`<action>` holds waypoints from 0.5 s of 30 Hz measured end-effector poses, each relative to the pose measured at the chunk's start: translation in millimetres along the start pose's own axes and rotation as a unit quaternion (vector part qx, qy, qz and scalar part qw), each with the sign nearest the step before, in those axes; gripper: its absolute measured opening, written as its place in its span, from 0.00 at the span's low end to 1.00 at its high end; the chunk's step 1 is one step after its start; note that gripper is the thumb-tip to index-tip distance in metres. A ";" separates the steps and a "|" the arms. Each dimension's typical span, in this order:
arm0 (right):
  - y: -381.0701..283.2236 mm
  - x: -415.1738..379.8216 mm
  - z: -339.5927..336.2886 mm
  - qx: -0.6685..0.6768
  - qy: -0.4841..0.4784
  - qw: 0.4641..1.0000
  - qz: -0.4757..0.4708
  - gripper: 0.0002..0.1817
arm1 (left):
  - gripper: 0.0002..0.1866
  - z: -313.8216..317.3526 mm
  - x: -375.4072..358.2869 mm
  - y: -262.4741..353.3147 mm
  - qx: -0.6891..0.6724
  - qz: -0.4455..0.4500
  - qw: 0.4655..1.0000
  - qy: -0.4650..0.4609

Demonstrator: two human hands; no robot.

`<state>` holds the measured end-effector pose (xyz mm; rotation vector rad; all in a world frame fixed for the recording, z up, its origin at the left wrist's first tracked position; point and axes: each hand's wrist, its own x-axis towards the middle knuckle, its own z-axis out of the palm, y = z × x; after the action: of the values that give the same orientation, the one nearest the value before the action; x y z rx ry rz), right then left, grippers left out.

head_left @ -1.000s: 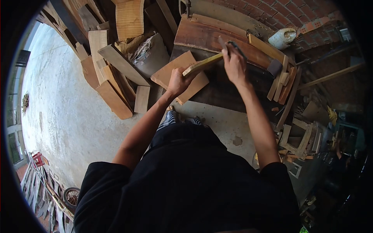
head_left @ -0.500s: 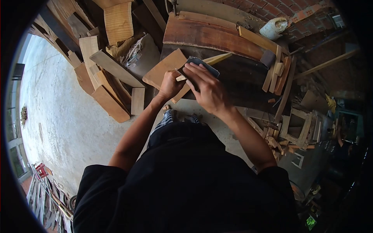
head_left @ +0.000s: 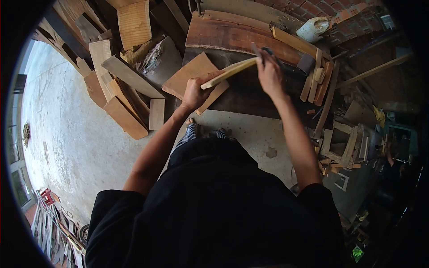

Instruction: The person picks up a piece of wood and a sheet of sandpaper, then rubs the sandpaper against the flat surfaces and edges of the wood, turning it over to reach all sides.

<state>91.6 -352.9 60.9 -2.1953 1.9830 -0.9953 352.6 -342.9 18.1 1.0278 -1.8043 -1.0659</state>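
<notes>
My left hand (head_left: 196, 93) is closed around the near end of a narrow pale wooden strip (head_left: 232, 73), which slants up to the right above the bench. At the strip's far end, my right hand (head_left: 271, 76) is closed on a dark grey sheet of sandpaper (head_left: 255, 50), folded against the wood; my fingers partly cover it. Below the strip a square brown board (head_left: 190, 73) lies on the dark workbench (head_left: 250, 100). Another pale wood piece (head_left: 212, 98) sticks out past the bench's near edge.
A dark curved pad (head_left: 306, 65) lies by several short wood pieces (head_left: 318, 80) on the right. A thick reddish plank (head_left: 237, 38) and a white container (head_left: 313, 29) are at the back. Boards (head_left: 127, 116) lean at left. A wooden frame (head_left: 342, 143) stands on the right.
My right hand has slid the sandpaper rightward along the strip to its far end, uncovering the middle. My left hand keeps its grip in nearly the same place.
</notes>
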 end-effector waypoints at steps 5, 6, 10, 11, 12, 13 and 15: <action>87.2 -31.0 7.6 0.250 0.014 0.888 0.385 0.35 | 0.25 14.7 -8.0 -8.2 0.122 0.132 0.984 -0.002; 76.8 -47.6 6.8 0.462 0.132 0.769 0.422 0.36 | 0.28 16.9 -13.5 -5.9 0.192 0.162 0.968 -0.012; 15.1 -55.5 5.3 0.625 -0.054 0.519 0.581 0.34 | 0.28 15.8 -14.8 -4.2 0.311 0.237 0.920 -0.012; 10.8 -58.1 15.1 0.691 -0.091 0.493 0.520 0.34 | 0.27 14.1 -14.3 -3.1 0.334 0.249 0.909 -0.019; -13.1 -49.6 12.7 0.715 -0.081 0.485 0.497 0.32 | 0.27 13.0 -13.5 1.5 0.335 0.249 0.909 -0.023; -13.2 -47.4 22.8 0.710 -0.069 0.483 0.508 0.30 | 0.27 11.1 -13.4 5.9 0.339 0.261 0.903 -0.032; -12.7 -41.9 36.7 0.707 -0.056 0.476 0.520 0.29 | 0.26 8.4 -15.8 10.2 0.336 0.260 0.903 -0.061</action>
<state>120.2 -327.1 18.7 -0.0331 0.9830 -1.2371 348.3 -323.0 21.1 0.7691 -2.4403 -0.1703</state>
